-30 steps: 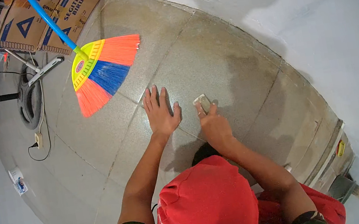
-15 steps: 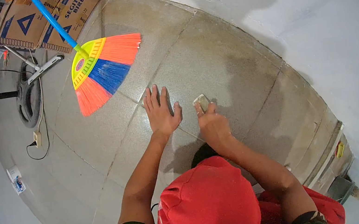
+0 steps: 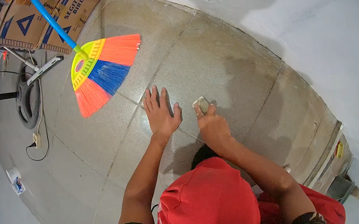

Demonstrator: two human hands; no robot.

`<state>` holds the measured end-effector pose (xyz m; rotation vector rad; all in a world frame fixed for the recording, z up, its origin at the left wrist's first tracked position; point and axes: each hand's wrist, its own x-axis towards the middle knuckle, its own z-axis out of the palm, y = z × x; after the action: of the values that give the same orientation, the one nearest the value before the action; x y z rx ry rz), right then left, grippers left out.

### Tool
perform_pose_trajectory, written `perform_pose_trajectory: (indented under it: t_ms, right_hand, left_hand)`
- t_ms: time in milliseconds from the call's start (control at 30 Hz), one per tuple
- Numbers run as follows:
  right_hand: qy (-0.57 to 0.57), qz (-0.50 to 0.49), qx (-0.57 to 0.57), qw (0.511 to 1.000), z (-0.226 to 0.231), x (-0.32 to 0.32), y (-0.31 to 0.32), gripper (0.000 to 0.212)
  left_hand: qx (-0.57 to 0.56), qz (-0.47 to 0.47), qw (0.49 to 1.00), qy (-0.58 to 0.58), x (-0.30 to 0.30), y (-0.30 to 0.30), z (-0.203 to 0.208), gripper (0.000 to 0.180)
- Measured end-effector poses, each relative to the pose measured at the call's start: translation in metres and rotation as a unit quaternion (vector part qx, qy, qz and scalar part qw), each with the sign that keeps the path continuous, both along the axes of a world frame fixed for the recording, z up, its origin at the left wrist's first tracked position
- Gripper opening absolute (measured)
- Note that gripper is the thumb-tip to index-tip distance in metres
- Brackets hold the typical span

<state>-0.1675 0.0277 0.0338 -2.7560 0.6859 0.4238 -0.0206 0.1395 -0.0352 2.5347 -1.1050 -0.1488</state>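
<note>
My left hand point(image 3: 160, 115) lies palm down on the grey tiled floor point(image 3: 182, 69), its fingers stretched out and the thumb apart. Beside it, my right hand point(image 3: 214, 130) grips a small pale block point(image 3: 201, 104) with a whitish edge and a greenish-grey face. The block is against or just over the floor; its exact kind is not clear. Ahead of my left hand is a broom point(image 3: 104, 70) with fanned orange and blue bristles, a yellow head and a blue handle. Neither hand touches it.
Cardboard boxes point(image 3: 45, 20) stand at the far left, near a squeegee point(image 3: 45, 70) and a dark grey curved base point(image 3: 27, 101). A power socket point(image 3: 37, 139) with a cable lies below. A white wall point(image 3: 318, 38) bounds the right. Red fabric point(image 3: 208, 206) covers the lower middle.
</note>
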Motion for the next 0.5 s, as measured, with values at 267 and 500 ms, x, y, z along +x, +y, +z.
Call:
perform_pose_trajectory:
  t_ms: [267, 500]
  right_hand:
    - [0.018, -0.014, 0.018, 1.000, -0.006, -0.008, -0.011, 0.060]
    - [0.075, -0.094, 0.026, 0.992, -0.003, 0.008, -0.039, 0.057]
  left_hand:
    - [-0.015, 0.003, 1.000, 0.007, -0.002, -0.001, 0.001, 0.065]
    - [-0.019, -0.001, 1.000, -0.006, 0.000, -0.001, 0.003, 0.064]
